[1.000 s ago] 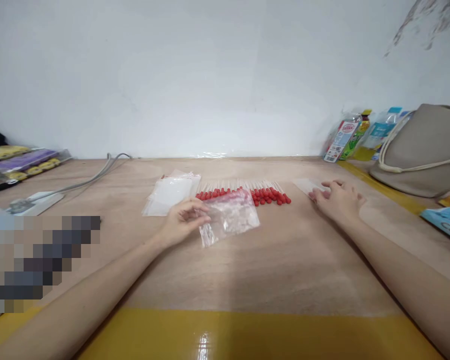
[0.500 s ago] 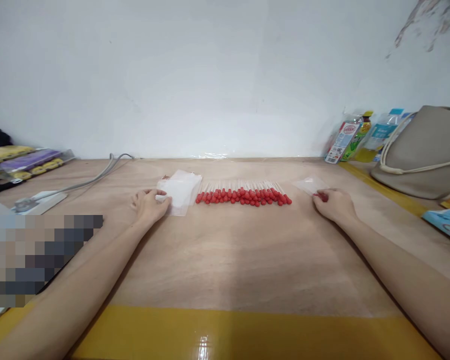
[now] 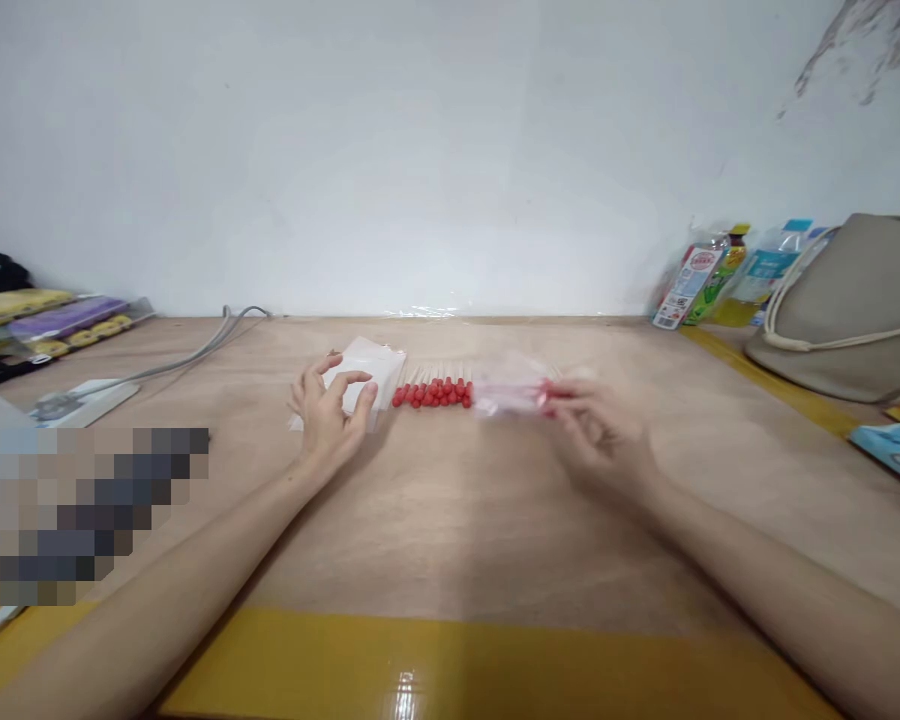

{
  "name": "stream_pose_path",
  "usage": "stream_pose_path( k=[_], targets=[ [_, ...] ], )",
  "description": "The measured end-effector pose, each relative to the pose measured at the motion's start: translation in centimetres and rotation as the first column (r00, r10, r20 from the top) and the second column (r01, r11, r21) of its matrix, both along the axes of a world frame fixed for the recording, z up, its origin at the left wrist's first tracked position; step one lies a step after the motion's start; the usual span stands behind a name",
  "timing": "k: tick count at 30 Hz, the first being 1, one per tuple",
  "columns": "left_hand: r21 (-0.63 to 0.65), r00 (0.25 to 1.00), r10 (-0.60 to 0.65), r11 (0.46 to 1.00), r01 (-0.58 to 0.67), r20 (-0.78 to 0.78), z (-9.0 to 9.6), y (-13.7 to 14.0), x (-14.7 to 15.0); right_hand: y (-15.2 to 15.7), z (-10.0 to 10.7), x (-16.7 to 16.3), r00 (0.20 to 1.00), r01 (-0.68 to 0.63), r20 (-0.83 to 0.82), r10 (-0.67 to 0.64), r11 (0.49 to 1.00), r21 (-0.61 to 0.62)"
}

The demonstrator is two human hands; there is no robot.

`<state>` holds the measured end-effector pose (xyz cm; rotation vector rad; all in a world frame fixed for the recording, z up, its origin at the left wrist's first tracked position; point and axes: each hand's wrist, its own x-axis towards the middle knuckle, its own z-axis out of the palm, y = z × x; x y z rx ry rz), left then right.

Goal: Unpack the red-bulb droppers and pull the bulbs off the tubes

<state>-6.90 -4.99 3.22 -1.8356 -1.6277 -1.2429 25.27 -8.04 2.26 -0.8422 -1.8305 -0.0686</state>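
A row of pale sticks with red rounded heads point(image 3: 432, 392) lies on the table, heads toward me. My right hand point(image 3: 604, 430), blurred by motion, pinches a clear plastic bag point(image 3: 511, 385) over the right part of the row and partly veils it. Red shows at its fingertips; whether it is inside the bag or behind it I cannot tell. Left of the row is a stack of thin translucent plastic bags point(image 3: 367, 362). My left hand point(image 3: 331, 410) is at the stack's near left side, fingers curved and apart, gripping nothing visible.
A power strip point(image 3: 94, 398) with a grey cable point(image 3: 195, 352) is on the left, near wrapped packets point(image 3: 71, 322). Bottles point(image 3: 769, 270), a carton point(image 3: 688, 288) and a grey bag point(image 3: 832, 310) stand at the back right. Yellow tape point(image 3: 420, 665) lines the table's front edge.
My right hand has moved left, carrying the clear bag from the row's right side to over its right part. My left hand has shifted right over the stack, its fingers spreading.
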Motion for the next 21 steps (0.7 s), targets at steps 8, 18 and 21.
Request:
stream_pose_path(
  k=[8,18,21],
  targets=[
    [-0.251,0.660,-0.741,0.668,0.701,-0.127,0.4,-3.7,3.6,-3.5,-2.2,-5.8,0.911,-0.319,0.164,0.378,0.900,-0.298],
    [-0.634,0.565,-0.825,0.427,0.645,0.019,-0.6,-4.7,5.2,-1.2,-1.9,-2.6,0.973,-0.054,0.200,0.112,0.959,-0.277],
    [-0.652,0.557,-0.829,0.397,0.646,0.047,-0.7,-4.2,4.9,-0.8,-1.8,-2.0,0.950,-0.060,0.279,0.141,0.958,-0.280]
  ],
)
